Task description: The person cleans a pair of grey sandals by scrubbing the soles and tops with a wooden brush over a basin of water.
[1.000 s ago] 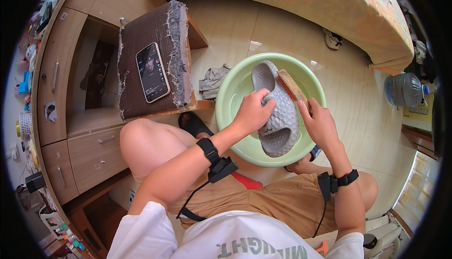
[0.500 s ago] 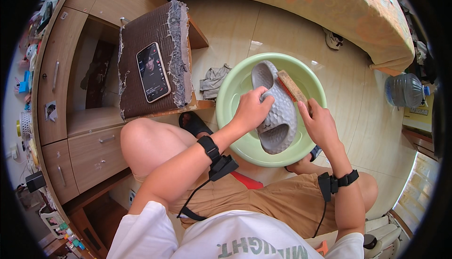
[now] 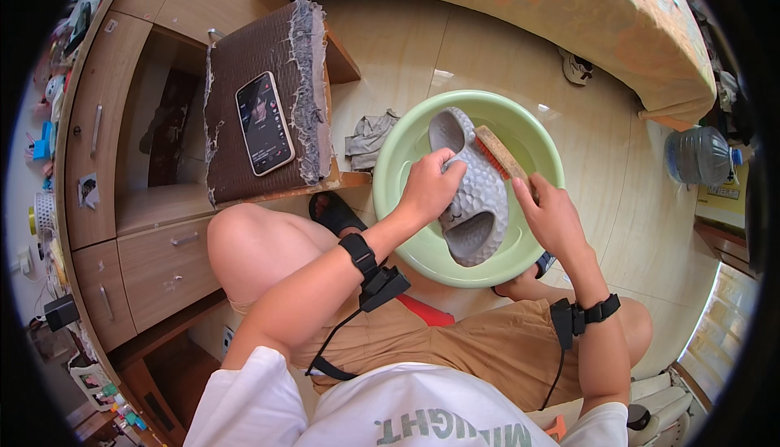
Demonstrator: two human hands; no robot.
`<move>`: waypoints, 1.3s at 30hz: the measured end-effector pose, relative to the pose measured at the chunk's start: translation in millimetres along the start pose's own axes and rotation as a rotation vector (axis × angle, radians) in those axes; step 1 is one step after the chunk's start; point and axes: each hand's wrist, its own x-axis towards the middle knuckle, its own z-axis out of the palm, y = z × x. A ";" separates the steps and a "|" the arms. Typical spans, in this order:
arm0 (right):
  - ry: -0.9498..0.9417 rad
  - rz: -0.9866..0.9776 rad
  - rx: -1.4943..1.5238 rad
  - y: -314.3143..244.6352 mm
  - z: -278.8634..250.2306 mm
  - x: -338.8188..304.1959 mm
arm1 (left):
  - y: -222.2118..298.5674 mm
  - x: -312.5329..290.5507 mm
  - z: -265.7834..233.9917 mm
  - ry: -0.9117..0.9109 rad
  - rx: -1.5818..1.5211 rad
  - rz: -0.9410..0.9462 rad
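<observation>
My left hand is closed on the left edge of a grey dimpled slipper, its fingers partly hidden behind the upper. The slipper is tilted over a light green basin that holds some water. In my right hand is a wooden scrubbing brush with reddish bristles, gripped at its near end. Its bristles face the slipper's right side and lie against or very close to it; I cannot tell which.
Left of the basin, a grey cloth lies on the tiled floor. A phone rests on a worn brown stool seat beside wooden drawers. At right stand a large water bottle and, farther back, a shoe.
The slipper has shifted slightly left with my left hand. The brush has moved a little to the left and downward beside it.
</observation>
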 end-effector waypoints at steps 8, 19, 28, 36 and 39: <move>0.018 -0.007 0.065 -4.7 -2.6 0.4 | -6.5 0.9 -1.5 -0.042 -0.133 0.028; 0.038 -0.014 0.065 -2.5 -3.0 3.9 | -9.6 -0.3 1.8 -0.141 -0.144 0.049; 0.143 0.025 0.041 3.5 -5.1 10.0 | 7.0 -12.8 0.6 -0.274 -0.206 0.125; 0.095 -0.011 0.105 9.8 -4.9 10.2 | 2.1 -9.8 0.5 -0.218 -0.105 0.145; 0.048 -0.022 0.147 2.2 -2.7 3.8 | -3.1 -5.3 0.9 -0.110 -0.089 0.090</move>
